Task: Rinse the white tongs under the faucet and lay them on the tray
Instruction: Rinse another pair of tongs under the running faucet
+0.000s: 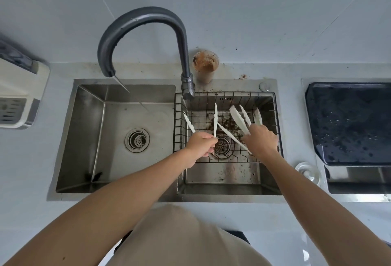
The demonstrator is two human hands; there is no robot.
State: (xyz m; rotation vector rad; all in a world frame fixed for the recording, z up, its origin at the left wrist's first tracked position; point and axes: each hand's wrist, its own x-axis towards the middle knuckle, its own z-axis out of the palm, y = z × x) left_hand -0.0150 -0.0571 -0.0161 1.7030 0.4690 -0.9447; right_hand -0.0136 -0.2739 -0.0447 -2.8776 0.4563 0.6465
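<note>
Head view: over the black wire basket (268, 105) in the right sink basin, the left hand (200, 144) has its fingers clamped on one pair of white plastic tongs (215, 120), the right hand (261, 141) on another pair (239, 120). Water runs from the grey curved faucet (146, 17) left of the basket; rinsing and the dark tray (349, 124) to its right seem still ahead

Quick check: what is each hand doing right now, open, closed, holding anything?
Left hand: closed on a pair of white tongs over the wire basket.
Right hand: closed on more white tongs.
</note>
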